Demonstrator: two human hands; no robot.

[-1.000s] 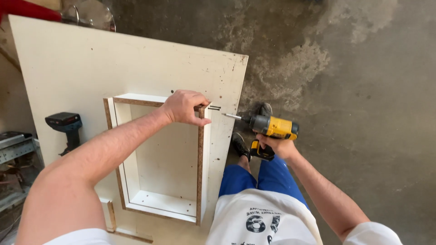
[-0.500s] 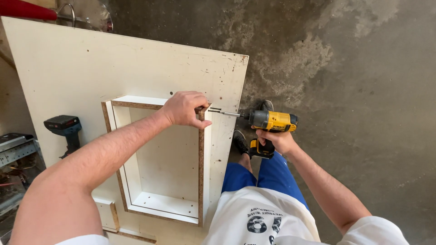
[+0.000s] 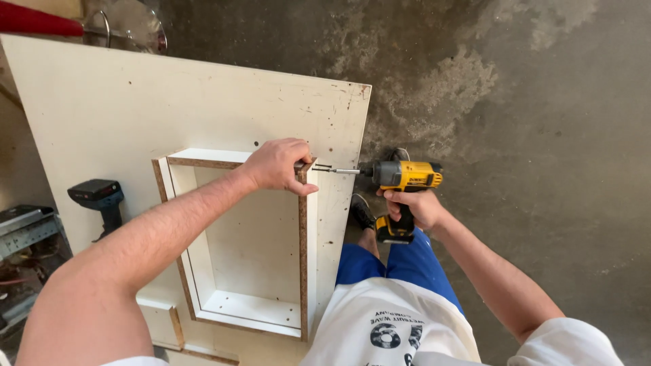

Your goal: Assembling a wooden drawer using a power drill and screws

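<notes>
Setting: a woodworking or furniture-assembly workshop. Indicators: a bare, stained concrete floor (image 3: pixel 515 88); a large white laminated board (image 3: pixel 169 102) serving as work surface; an open box frame of white chipboard panels (image 3: pixel 237 237) with raw brown edges; a yellow cordless impact driver (image 3: pixel 403 179); a second, dark cordless drill (image 3: pixel 100 200) standing on the board.

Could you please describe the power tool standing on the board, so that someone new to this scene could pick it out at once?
Start at the big white board lying flat, with the open white box frame on it. Left of that frame, apart from both hands, a cordless drill stands upright. It is dark, black and teal, whereas the yellow driver is in the right hand off the board's right edge.
</notes>
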